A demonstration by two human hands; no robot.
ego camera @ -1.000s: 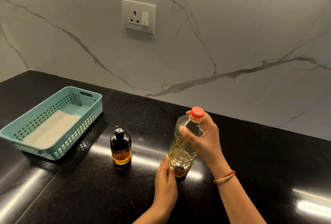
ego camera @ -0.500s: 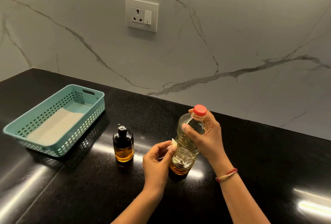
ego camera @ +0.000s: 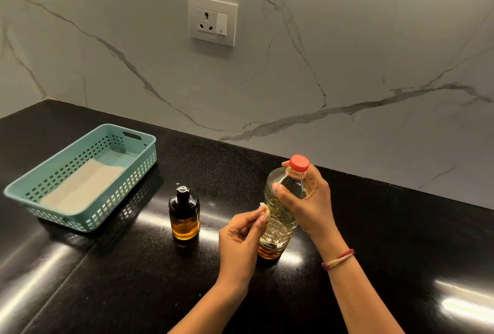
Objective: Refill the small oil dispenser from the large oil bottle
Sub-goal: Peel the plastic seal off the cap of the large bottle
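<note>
The large clear oil bottle (ego camera: 280, 224) with a red cap stands upright on the black counter (ego camera: 133, 280). My right hand (ego camera: 307, 205) grips its upper body just under the neck. My left hand (ego camera: 240, 240) is beside the bottle's left side, its fingers curled and pinching a small pale scrap (ego camera: 263, 208) against the bottle. The small dark dispenser (ego camera: 184, 213), capped in black and holding amber oil in its lower half, stands alone to the left of both hands.
A teal slotted basket (ego camera: 88, 216) with a pale folded cloth inside sits at the left of the counter. A marble wall with a white socket (ego camera: 212, 20) rises behind. Bright light glares show on the counter's front.
My left hand has lifted off the counter at the bottle's base, curled its fingers and come up along the bottle's left side with a pale scrap. The right hand's grip is unchanged.
</note>
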